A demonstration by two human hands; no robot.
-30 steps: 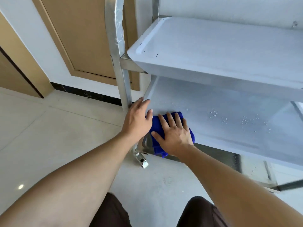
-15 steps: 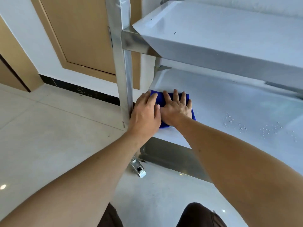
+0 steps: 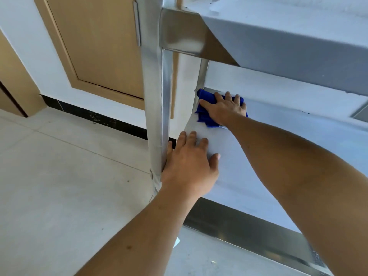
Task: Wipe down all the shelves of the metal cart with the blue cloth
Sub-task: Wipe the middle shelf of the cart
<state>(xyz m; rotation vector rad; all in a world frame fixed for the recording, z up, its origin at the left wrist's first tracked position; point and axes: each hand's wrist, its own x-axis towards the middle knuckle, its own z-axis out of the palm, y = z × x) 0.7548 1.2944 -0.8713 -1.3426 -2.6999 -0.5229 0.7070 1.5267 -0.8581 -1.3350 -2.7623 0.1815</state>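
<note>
The metal cart fills the right half of the head view, with a lower shelf [image 3: 278, 148] under an upper shelf [image 3: 288, 52]. A blue cloth [image 3: 205, 108] lies at the far left corner of the lower shelf, next to the rear post. My right hand [image 3: 225, 108] presses flat on the cloth with fingers spread. My left hand [image 3: 189, 166] rests flat on the shelf's near left corner, beside the front post [image 3: 157, 100], holding nothing.
A wooden door [image 3: 103, 42] and a white wall with a black baseboard [image 3: 95, 118] stand behind the cart. Pale floor tiles [image 3: 59, 186] spread to the left. The upper shelf hangs low over my right hand.
My right hand has pushed the cloth from the shelf's near left corner to its far left corner. The left hand stayed at the front post. The camera has dropped lower and closer.
</note>
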